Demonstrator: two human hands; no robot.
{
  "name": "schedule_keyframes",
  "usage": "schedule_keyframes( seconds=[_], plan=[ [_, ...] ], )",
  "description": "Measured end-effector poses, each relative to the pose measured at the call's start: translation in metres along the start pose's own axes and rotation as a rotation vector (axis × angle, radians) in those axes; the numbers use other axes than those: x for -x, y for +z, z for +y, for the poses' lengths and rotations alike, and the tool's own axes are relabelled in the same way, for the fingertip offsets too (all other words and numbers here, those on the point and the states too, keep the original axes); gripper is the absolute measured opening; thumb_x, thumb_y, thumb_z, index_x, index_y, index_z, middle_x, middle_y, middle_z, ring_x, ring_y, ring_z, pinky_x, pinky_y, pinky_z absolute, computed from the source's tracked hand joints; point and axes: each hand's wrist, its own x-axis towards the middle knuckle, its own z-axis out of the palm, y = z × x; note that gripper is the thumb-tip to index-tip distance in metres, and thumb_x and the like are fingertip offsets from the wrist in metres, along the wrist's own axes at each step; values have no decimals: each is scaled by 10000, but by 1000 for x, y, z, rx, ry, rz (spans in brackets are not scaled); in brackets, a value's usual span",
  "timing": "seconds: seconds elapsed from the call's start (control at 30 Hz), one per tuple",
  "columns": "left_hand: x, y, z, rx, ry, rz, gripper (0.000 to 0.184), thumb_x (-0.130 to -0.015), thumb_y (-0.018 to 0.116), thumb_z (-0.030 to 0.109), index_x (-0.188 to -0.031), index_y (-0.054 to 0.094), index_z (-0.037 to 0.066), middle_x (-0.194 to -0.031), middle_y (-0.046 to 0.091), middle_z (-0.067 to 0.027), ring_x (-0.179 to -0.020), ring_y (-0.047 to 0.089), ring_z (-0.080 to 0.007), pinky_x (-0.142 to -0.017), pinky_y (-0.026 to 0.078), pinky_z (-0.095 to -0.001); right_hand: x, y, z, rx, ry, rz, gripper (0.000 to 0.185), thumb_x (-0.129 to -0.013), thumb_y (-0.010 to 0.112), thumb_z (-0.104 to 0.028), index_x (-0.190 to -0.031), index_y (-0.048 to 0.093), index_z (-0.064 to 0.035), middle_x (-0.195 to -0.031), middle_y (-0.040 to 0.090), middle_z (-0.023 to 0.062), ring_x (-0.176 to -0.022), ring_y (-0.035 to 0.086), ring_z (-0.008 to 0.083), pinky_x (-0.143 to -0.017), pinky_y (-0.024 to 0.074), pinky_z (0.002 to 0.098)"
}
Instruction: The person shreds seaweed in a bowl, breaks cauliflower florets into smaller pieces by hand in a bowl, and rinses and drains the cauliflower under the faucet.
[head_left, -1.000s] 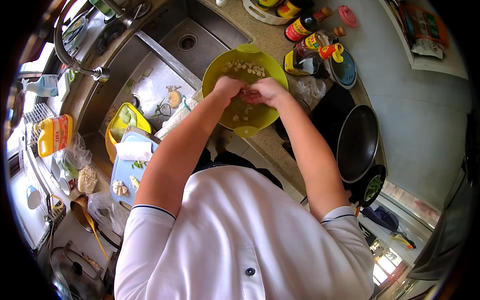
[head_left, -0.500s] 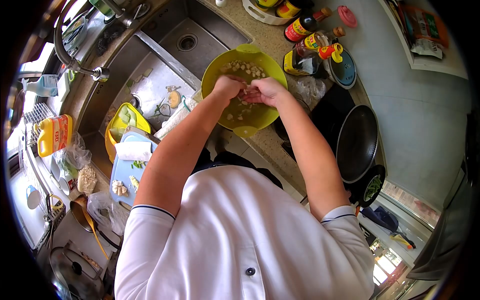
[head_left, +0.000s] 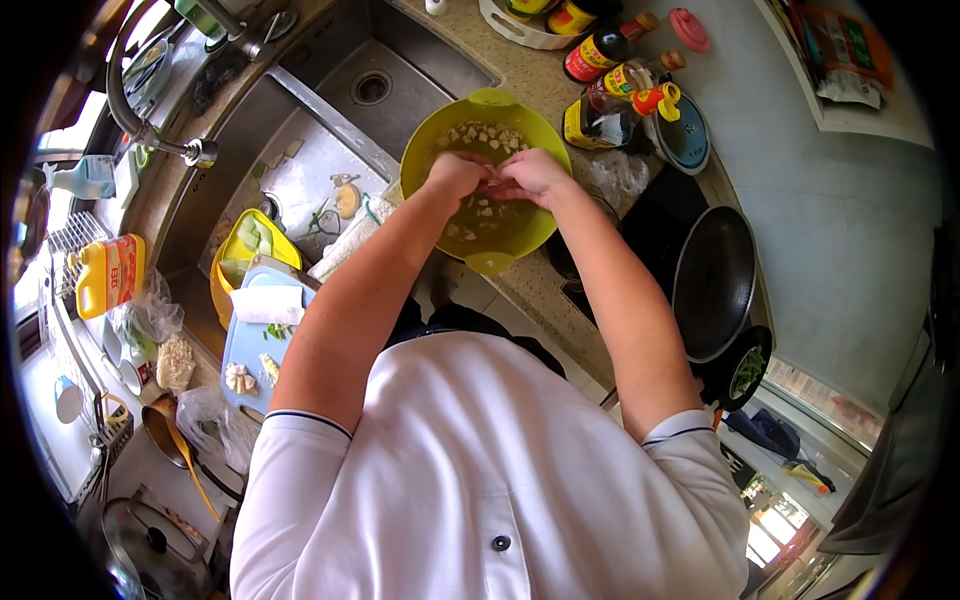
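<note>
A yellow-green bowl (head_left: pixel 430 130) with two tab handles holds water and many small pale chunks (head_left: pixel 485 134), some gathered at the far side and others scattered in the water. Both of my hands meet over its middle. My left hand (head_left: pixel 460 176) has its fingers closed, their tips pointing toward the other hand. My right hand (head_left: pixel 532 180) comes in from the right with curled fingers, touching the left fingertips. Whatever sits between the fingertips is too small and hidden to make out.
Left of the bowl is a double steel sink (head_left: pixel 330 150) with scraps and a yellow basin (head_left: pixel 285 245). A blue cutting board (head_left: pixel 245 345) carries garlic and chopped greens. Sauce bottles (head_left: pixel 600 55), a wok (head_left: pixel 715 285) and a small pan (head_left: pixel 735 375) stand to the right.
My right hand's fingers have curled in from a more open, palm-up pose and now press closer to the left fingertips. The bowl shifts very slightly left in view.
</note>
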Motion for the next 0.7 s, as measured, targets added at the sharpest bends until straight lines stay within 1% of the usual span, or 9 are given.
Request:
schedule_keyframes(
  seconds=[0.1,0.17,0.33,0.4,0.47,0.53,0.57,0.63,0.7],
  plan=[
    [10,0,8,82,-18,-40,155,-800,690,9,-949,666,-25,-818,639,-103,-679,610,-197,-609,516,-338,16,5,-14,120,-31,79,150,-863,544,15,-971,597,105,-884,669,172,-810,712,271,-696,612,362],
    [30,0,26,303,-134,-78,100,-860,611,84,-918,627,4,-833,625,-92,-726,605,-212,-655,517,-341,45,16,-35,293,-55,34,188,-912,513,-35,-1024,601,87,-966,665,142,-875,694,252,-796,579,368],
    [29,-4,24,660,-169,-282,124,-909,517,172,-913,568,59,-870,611,-77,-785,608,-222,-689,516,-353,96,45,-63,450,-170,33,233,-912,535,-61,-1095,588,72,-993,670,120,-890,684,215,-744,564,319],
    [27,-4,22,710,-183,-347,130,-916,506,195,-910,556,75,-885,613,-72,-802,610,-220,-697,514,-365,91,44,-59,787,-351,68,248,-913,554,-80,-1121,593,49,-982,678,115,-889,683,202,-729,562,330],
    [22,-5,16,790,-195,-449,150,-934,491,200,-943,567,71,-928,627,-76,-854,616,-223,-753,521,-371,88,47,-52,893,-472,141,248,-892,573,-72,-1113,605,35,-955,688,148,-868,691,219,-710,555,334],
    [38,-2,24,776,-139,-488,159,-948,484,201,-957,573,69,-946,628,-77,-871,616,-221,-787,516,-367,104,62,-54,1010,-617,279,201,-852,586,-106,-1013,645,-1,-954,679,215,-894,650,379,-766,524,432],
    [47,1,28,757,-87,-527,169,-962,477,203,-970,579,67,-965,629,-78,-888,615,-218,-821,510,-363,103,65,-50,1007,-614,275,201,-852,586,-106,-1013,645,-1,-954,679,215,-894,650,379,-766,524,432],
    [45,6,31,779,-115,-532,203,-981,457,225,-966,581,65,-965,637,-78,-888,620,-210,-828,513,-378,100,68,-41,1263,-839,317,203,-836,582,-97,-1005,649,-7,-929,676,209,-898,638,396,-789,514,464],
    [37,3,37,813,-132,-519,250,-1010,440,252,-980,595,57,-999,660,-68,-910,639,-189,-838,525,-361,90,68,-36,1203,-945,320,201,-841,570,-93,-1010,648,-17,-926,672,208,-898,634,399,-789,512,468]
  ],
)
